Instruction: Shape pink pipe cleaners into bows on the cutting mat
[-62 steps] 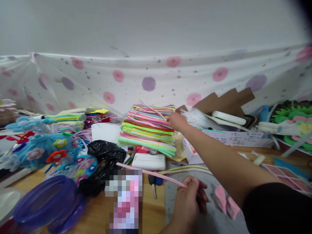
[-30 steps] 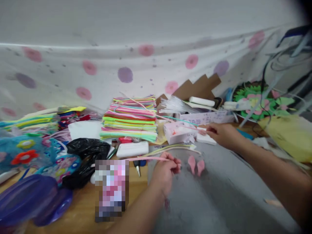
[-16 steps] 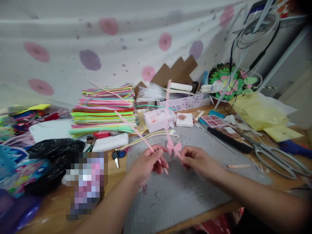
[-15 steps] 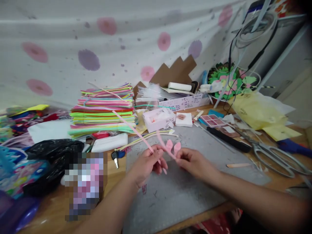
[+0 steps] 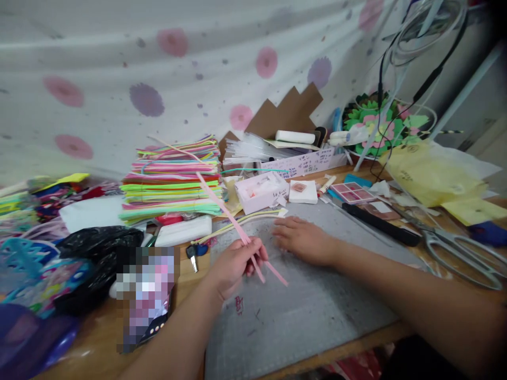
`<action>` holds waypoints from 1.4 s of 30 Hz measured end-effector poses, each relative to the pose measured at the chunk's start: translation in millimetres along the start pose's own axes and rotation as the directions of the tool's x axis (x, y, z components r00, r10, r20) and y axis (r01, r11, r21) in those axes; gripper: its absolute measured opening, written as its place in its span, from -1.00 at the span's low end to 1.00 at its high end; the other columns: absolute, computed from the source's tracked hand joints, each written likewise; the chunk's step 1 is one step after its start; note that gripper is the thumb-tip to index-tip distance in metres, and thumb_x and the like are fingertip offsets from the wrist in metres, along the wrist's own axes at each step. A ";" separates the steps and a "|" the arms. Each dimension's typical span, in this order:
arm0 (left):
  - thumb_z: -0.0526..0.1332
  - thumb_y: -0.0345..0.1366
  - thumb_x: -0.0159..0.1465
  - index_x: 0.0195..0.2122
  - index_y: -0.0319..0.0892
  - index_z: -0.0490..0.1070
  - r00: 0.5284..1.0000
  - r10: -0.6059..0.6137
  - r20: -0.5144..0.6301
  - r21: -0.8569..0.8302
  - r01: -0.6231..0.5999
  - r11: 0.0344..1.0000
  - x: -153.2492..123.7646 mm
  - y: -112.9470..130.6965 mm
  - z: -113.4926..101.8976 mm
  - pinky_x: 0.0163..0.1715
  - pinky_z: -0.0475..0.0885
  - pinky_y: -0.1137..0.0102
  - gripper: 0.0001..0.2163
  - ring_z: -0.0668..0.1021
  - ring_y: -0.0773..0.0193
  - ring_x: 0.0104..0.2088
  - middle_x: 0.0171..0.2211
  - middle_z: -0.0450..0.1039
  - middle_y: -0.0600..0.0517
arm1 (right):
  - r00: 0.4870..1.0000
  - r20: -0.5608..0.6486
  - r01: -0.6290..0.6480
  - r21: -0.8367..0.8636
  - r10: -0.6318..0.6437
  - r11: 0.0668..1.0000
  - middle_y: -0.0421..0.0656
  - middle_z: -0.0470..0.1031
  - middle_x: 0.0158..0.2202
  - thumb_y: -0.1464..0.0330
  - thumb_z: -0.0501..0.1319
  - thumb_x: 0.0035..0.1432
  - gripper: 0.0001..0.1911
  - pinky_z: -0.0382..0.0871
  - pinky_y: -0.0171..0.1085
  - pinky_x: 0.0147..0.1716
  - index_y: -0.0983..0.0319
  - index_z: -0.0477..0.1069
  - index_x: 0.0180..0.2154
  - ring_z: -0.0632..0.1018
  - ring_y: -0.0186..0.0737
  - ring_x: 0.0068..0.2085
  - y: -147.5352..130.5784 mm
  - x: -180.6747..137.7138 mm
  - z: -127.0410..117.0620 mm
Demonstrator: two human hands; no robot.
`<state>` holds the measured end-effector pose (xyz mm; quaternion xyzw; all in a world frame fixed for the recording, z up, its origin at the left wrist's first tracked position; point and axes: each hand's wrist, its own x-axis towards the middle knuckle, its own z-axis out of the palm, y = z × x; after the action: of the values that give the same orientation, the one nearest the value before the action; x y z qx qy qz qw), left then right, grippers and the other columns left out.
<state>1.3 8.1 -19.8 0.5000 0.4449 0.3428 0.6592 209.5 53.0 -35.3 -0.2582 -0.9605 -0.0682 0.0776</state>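
Note:
My left hand (image 5: 244,258) is closed around two thin pink strips (image 5: 224,207) above the grey cutting mat (image 5: 277,327). They lie close together at the top and spread apart below my fingers, with two separate lower ends showing. To its right, my right hand (image 5: 299,238) is stretched out low over the mat, palm down. Its fingers point left, and whatever is beneath them is hidden. Just beyond the right hand lie thin yellow strips (image 5: 241,219).
Stacked coloured strips (image 5: 172,182) and a white box (image 5: 262,191) stand behind the mat. Large scissors (image 5: 461,253) and a black-handled tool (image 5: 380,224) lie to the right. A key (image 5: 192,258), a phone (image 5: 150,301) and a black plastic bag (image 5: 95,253) are on the left.
The right hand has let go of the pink strip with two ear-shaped pieces, which no longer shows, and has opened flat over the mat. The left hand now holds two pink strips together.

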 end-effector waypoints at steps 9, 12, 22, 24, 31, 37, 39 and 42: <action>0.10 -0.19 0.22 -0.56 -0.25 0.29 0.995 0.002 0.101 -0.240 0.022 0.970 -1.0 -2.5 2.4 -0.39 0.35 0.38 -0.72 0.47 0.30 -0.49 -0.53 0.38 0.01 | 0.974 -0.016 -0.225 -0.235 0.228 0.945 0.05 0.45 -0.10 0.53 0.05 0.14 -0.75 0.26 -0.03 -0.06 0.30 0.45 -0.20 0.40 0.02 -0.01 51.3 -42.6 -2.1; 0.09 -0.15 0.23 -0.53 -0.23 0.28 0.998 -0.018 0.067 -0.223 0.033 0.974 -2.0 -3.3 3.8 -0.51 0.34 0.40 -0.72 0.41 0.34 -0.61 -0.66 0.31 0.07 | 0.970 -0.008 -0.244 -0.058 0.244 0.968 0.05 0.41 -0.01 0.42 0.11 0.13 -0.70 0.26 0.00 -0.02 0.27 0.42 -0.08 0.37 0.04 0.05 52.2 -49.7 -8.9; 0.16 -0.03 0.16 -0.44 -0.25 0.34 0.982 -0.055 0.181 -0.211 0.094 0.973 -5.8 -5.5 6.9 -0.61 0.31 0.47 -0.67 0.39 0.39 -0.69 -0.69 0.33 0.09 | 0.935 -0.020 -0.127 0.914 0.355 0.386 -0.15 0.53 -0.37 0.25 0.11 0.16 -0.75 0.37 -0.33 -0.38 0.26 0.49 -0.36 0.53 -0.26 -0.35 -31.1 48.0 -30.7; 0.17 -0.04 0.16 -0.42 -0.28 0.35 0.980 -0.067 0.186 -0.223 0.108 0.969 -5.0 -6.3 5.0 -0.61 0.34 0.45 -0.67 0.45 0.34 -0.66 -0.66 0.39 0.03 | 0.923 0.079 -0.156 0.971 0.376 0.181 -0.21 0.46 -0.54 0.22 0.15 0.11 -0.75 0.28 -0.39 -0.60 0.28 0.45 -0.41 0.45 -0.35 -0.58 -35.0 57.8 -27.8; 0.19 -0.04 0.15 -0.29 -0.25 0.36 0.982 -0.115 0.150 -0.280 0.154 0.948 -0.6 -2.4 2.9 -0.46 0.42 0.38 -0.67 0.57 0.23 -0.48 -0.44 0.52 -0.09 | 0.880 0.141 -0.123 0.990 0.453 -0.069 -0.22 0.42 -0.60 0.22 0.23 0.02 -0.73 0.18 -0.39 -0.62 0.31 0.42 -0.50 0.32 -0.44 -0.63 -20.9 51.5 -19.4; 0.22 -0.14 0.13 -0.40 -0.30 0.45 0.993 -0.059 -0.101 -0.057 0.053 0.997 4.9 -0.4 -1.6 -0.41 0.39 0.40 -0.73 0.51 0.32 -0.50 -0.49 0.49 -0.05 | 0.762 0.183 -0.198 0.979 0.621 -0.045 -0.22 0.37 -0.65 0.22 0.21 0.02 -0.71 0.17 -0.37 -0.61 0.30 0.40 -0.58 0.32 -0.41 -0.61 -11.7 51.2 -5.3; 0.19 -0.18 0.13 -0.42 -0.30 0.46 0.989 -0.039 -0.141 0.027 0.043 0.999 7.6 -0.3 -7.3 -0.42 0.38 0.41 -0.76 0.48 0.33 -0.51 -0.51 0.47 -0.04 | 0.727 0.188 -0.218 0.975 0.660 -0.037 -0.22 0.36 -0.69 0.23 0.18 0.03 -0.69 0.16 -0.36 -0.62 0.29 0.39 -0.61 0.31 -0.41 -0.64 -9.4 51.4 -4.1; 0.13 -0.23 0.14 -0.44 -0.25 0.47 0.944 0.064 -0.322 0.288 0.033 0.957 12.4 1.0 -20.4 -0.42 0.35 0.38 -0.79 0.47 0.27 -0.49 -0.51 0.45 -0.02 | 0.621 0.144 -0.180 0.983 0.770 -0.039 -0.24 0.32 -0.72 0.24 0.17 0.04 -0.70 0.12 -0.38 -0.66 0.29 0.39 -0.61 0.29 -0.42 -0.67 -5.2 51.2 -5.2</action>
<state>-13.1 26.8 -23.9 0.5305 0.5898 0.3576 0.4927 163.8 72.5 -21.3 -0.4543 -0.5553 0.5196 0.4640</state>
